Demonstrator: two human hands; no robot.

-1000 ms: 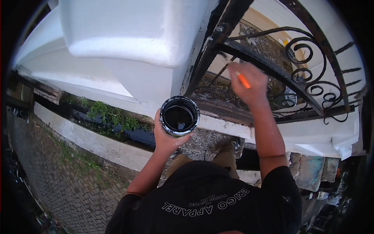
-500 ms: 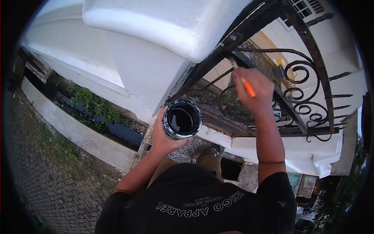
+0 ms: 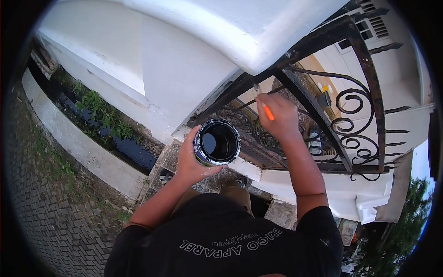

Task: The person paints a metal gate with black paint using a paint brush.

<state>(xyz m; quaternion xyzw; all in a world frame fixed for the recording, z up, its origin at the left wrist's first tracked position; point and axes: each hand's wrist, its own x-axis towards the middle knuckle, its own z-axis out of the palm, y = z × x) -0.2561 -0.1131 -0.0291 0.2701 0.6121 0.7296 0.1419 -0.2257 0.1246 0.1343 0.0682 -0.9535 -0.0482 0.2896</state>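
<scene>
My left hand (image 3: pixel 194 159) wraps round an open paint can (image 3: pixel 217 142) of black paint, its rim smeared and its mouth facing up at me. In my right hand (image 3: pixel 280 115) is a paintbrush (image 3: pixel 268 112) with an orange handle. The brush's bristle end reaches up to the dark bar of the iron gate (image 3: pixel 318 117), near the corner beside the white pillar. Scrolled ironwork (image 3: pixel 349 124) and pointed spikes make up the gate's right part. Part of the brush handle is hidden by my fingers.
A white pillar and wall (image 3: pixel 184 55) rise close on the left of the gate. Below the wall runs a water-filled ditch (image 3: pixel 124 147) with green plants (image 3: pixel 99 111), edged by a concrete kerb (image 3: pixel 87 145). Brick paving (image 3: pixel 60 217) lies at the lower left.
My right hand has moved left and slightly down with the brush, from the inner gate bar toward the bar by the pillar. The can stays in my left hand; the camera view has shifted.
</scene>
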